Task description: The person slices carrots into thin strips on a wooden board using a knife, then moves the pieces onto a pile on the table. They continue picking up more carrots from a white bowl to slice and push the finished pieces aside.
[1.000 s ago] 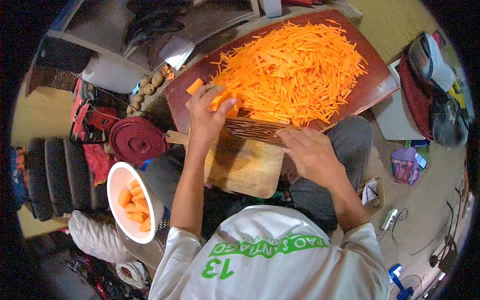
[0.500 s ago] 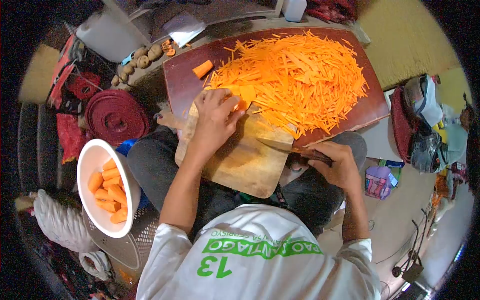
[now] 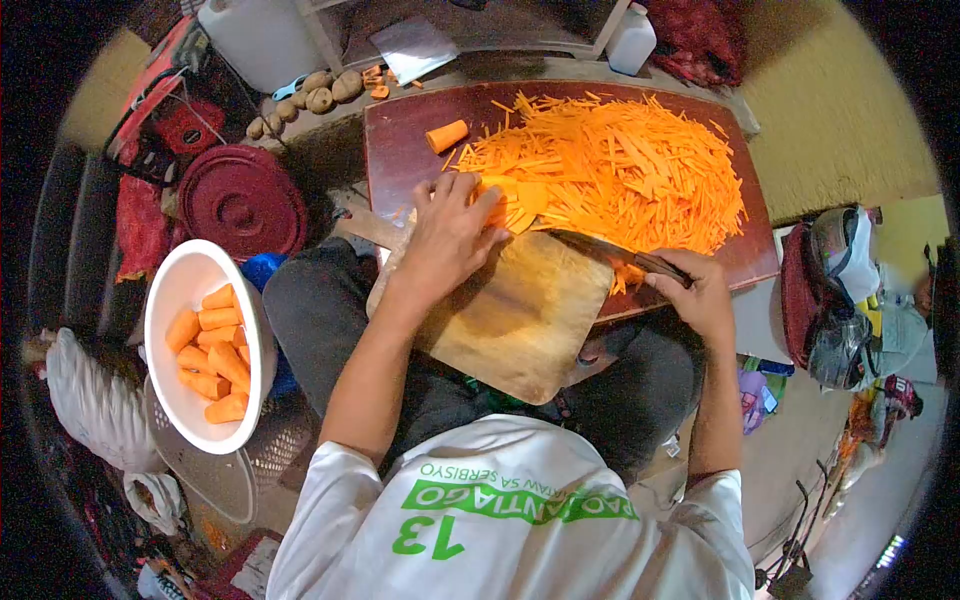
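My left hand (image 3: 452,238) presses its curled fingers on a stack of flat carrot slices (image 3: 518,200) at the far edge of a wooden chopping board (image 3: 515,320). The board lies tilted over my lap, its handle pointing left. In my right hand (image 3: 697,297) is a knife (image 3: 590,243), gripped by its dark handle. Its blade points left along the board's far edge, close to the slices. Just beyond spreads a big heap of carrot strips (image 3: 640,170) on a dark red board (image 3: 400,130). One carrot piece (image 3: 447,136) lies apart, left of the heap.
At my left, a white basin (image 3: 165,410) holds several peeled carrot pieces (image 3: 215,340). Behind it sits a dark red round lid (image 3: 243,203). Several potatoes (image 3: 320,99) lie beyond the red board's left corner. A white bottle (image 3: 631,40) stands at the back.
The knife has moved away from me, from over the board to its far edge beside the carrot slices. My left hand stays on the slices. The whole view has shifted slightly.
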Motion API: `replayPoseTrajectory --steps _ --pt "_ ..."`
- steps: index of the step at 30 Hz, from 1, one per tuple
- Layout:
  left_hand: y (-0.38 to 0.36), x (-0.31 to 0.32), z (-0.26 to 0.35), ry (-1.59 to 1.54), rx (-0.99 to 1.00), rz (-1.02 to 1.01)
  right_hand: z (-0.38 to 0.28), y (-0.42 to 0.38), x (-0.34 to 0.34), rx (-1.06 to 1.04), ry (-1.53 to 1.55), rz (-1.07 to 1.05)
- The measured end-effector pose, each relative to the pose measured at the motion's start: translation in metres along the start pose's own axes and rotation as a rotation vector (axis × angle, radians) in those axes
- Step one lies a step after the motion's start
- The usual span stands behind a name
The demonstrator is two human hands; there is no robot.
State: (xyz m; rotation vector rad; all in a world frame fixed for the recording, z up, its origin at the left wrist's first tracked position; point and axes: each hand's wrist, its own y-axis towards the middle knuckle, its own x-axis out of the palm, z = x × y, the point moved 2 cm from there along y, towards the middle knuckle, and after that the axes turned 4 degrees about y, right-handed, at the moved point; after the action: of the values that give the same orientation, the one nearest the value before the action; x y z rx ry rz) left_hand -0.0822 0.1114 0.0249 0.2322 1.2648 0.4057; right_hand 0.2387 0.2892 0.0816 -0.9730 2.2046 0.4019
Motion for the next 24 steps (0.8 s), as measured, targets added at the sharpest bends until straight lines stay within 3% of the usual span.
replayPoseTrajectory --steps 12,15,18,24 --pt "0.014 0.023 0.009 -0.001 0.04 0.009 0.01 0.001 -0.018 0.055 0.145 0.262" --pt "0.018 0.03 0.015 0.019 0.073 0.053 0.009 -0.01 -0.006 0.162 0.301 0.342" --pt "0.018 0.029 0.022 -0.035 0.066 0.063 0.006 -0.025 0.009 0.399 0.599 0.321" --pt "0.014 0.027 0.018 -0.026 0.013 0.15 -0.018 -0.054 0.035 0.084 0.191 0.332"
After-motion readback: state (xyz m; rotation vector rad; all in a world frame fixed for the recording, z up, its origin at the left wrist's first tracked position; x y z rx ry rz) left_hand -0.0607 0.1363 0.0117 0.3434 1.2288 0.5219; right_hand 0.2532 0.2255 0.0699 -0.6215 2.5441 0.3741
